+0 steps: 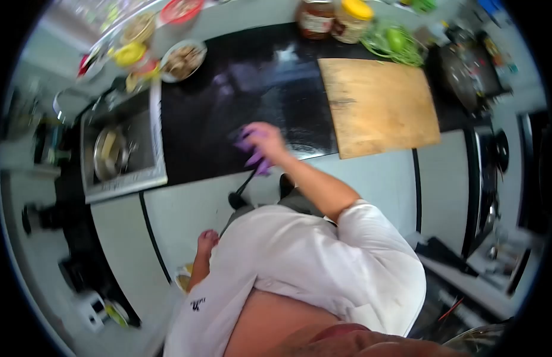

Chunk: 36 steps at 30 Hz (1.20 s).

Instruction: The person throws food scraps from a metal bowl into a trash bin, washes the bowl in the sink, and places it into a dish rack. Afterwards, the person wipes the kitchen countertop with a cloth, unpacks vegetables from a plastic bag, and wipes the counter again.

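My right hand (264, 138) is closed on a purple cloth (262, 163), pressed to the black countertop (210, 131) near its front edge. Part of the cloth sticks out past my fingers and hangs at the edge. Down by my side, away from the counter, my left hand (209, 240) has its fingers curled in, with nothing visible in it. To the right of my right hand lies a wooden cutting board (380, 107).
At the left, a sink (160, 140) holds a metal bowl (103, 160). Behind it stand a plate of food pieces (184, 59) and a red bowl (181, 10). Jars (351, 21), a green net bag (395, 43) and a dark wok (463, 74) line the back right.
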{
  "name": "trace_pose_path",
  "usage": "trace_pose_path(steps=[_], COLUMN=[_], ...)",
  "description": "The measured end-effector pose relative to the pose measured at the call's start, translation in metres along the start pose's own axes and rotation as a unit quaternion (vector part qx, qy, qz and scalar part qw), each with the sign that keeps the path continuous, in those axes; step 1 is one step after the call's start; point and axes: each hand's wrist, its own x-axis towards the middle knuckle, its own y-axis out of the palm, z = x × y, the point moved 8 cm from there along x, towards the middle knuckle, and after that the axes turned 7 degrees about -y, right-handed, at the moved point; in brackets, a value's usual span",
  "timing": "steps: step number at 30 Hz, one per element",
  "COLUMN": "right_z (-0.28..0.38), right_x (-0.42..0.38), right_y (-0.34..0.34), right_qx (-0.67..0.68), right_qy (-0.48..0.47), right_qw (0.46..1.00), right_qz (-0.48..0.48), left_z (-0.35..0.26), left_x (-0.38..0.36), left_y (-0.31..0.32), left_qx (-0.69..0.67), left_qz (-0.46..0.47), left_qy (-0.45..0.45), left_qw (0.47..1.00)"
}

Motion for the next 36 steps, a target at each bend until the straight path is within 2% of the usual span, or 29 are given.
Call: trace_pose_path(steps=[1, 2, 3, 4, 5, 6, 7, 8, 9, 11, 13, 15, 16, 19, 21, 23, 24, 25, 26, 27, 28, 31, 33, 35, 36], right_z=[0.021, 0.026, 0.032, 0.044, 0.058, 0.075, 0.076, 0.068, 0.064, 0.047, 0.052, 0.046, 0.042, 0.044, 0.034, 0.009, -0.007, -0.023, -0.027, -0.045, -0.063, -0.132, -0.164, -0.2, -0.204], right_x=[-0.011, 0.002, 0.004, 0.005, 0.011, 0.013, 0.025, 0.044, 0.051, 0.059, 0.046, 0.057, 0.063, 0.072, 0.085, 0.095, 0.099, 0.096, 0.086, 0.08, 0.075, 0.064, 0.086, 0.146, 0.17], right_y=[-0.03, -0.064, -0.091, -0.109, -0.121, -0.133, -0.148, -0.172, -0.183, -0.197, -0.172, -0.177, -0.179, -0.157, -0.102, -0.014, 0.036, 0.086, 0.145, 0.194, 0.241, 0.342, 0.386, 0.413, 0.413], right_qx=[0.028, -0.052, -0.124, -0.158, -0.196, -0.363, -0.363, -0.435, -0.574, -0.738, -0.775, -0.784, -0.782, -0.73, -0.729, -0.742, -0.728, -0.669, -0.651, -0.609, -0.578, -0.516, -0.46, -0.362, -0.33], right_qy=[0.034, -0.118, -0.123, -0.198, -0.228, -0.309, -0.359, -0.402, -0.403, -0.327, -0.257, -0.177, -0.18, -0.106, -0.155, -0.304, -0.372, -0.467, -0.446, -0.488, -0.484, -0.517, -0.527, -0.393, -0.329], right_qw=[0.997, 0.988, 0.975, 0.954, 0.938, 0.851, 0.833, 0.783, 0.678, 0.531, 0.516, 0.518, 0.513, 0.563, 0.578, 0.537, 0.542, 0.568, 0.61, 0.625, 0.649, 0.642, 0.665, 0.774, 0.842], right_qz=[-0.067, -0.087, -0.137, -0.161, -0.172, -0.219, -0.215, -0.19, -0.221, -0.256, -0.257, -0.292, -0.303, -0.372, -0.333, -0.261, -0.197, -0.111, -0.064, 0.02, 0.104, 0.233, 0.263, 0.34, 0.271], left_z=[0.005, -0.007, 0.01, 0.029, 0.03, 0.031, 0.035, 0.041, 0.05, 0.061, 0.072, 0.087, 0.098, 0.134, 0.156, 0.19, 0.197, 0.202, 0.201, 0.207, 0.217, 0.195, 0.198, 0.194, 0.188], left_x=[0.004, -0.013, -0.003, 0.009, 0.004, -0.002, -0.005, -0.007, -0.01, -0.021, -0.03, -0.035, -0.036, -0.04, -0.049, -0.043, -0.042, -0.042, -0.053, -0.059, -0.059, -0.075, -0.073, -0.079, -0.082], left_y=[0.008, 0.019, 0.024, 0.02, 0.017, 0.016, 0.011, 0.005, -0.004, -0.007, -0.014, -0.021, -0.022, -0.025, -0.029, -0.046, -0.05, -0.054, -0.061, -0.064, -0.069, -0.102, -0.123, -0.134, -0.139], left_qx=[0.004, -0.02, -0.053, -0.091, -0.079, -0.067, -0.071, -0.068, -0.087, -0.114, -0.142, -0.17, -0.185, -0.232, -0.259, -0.132, -0.145, -0.157, -0.244, -0.325, -0.362, -0.362, -0.383, -0.403, -0.396], left_qz=[0.024, -0.007, -0.003, -0.001, -0.012, -0.026, -0.038, -0.041, -0.061, -0.087, -0.104, -0.114, -0.116, -0.115, -0.124, -0.124, -0.127, -0.13, -0.14, -0.151, -0.148, -0.186, -0.199, -0.21, -0.22], left_qy=[0.011, -0.013, -0.036, -0.055, -0.061, -0.071, -0.083, -0.092, -0.103, -0.125, -0.127, -0.128, -0.13, -0.142, -0.166, -0.036, -0.037, -0.037, -0.107, -0.176, -0.198, -0.198, -0.175, -0.146, -0.154], left_qw=[1.0, 1.0, 0.998, 0.994, 0.995, 0.995, 0.993, 0.993, 0.989, 0.982, 0.976, 0.97, 0.967, 0.955, 0.943, 0.983, 0.981, 0.978, 0.954, 0.917, 0.899, 0.892, 0.885, 0.879, 0.878])
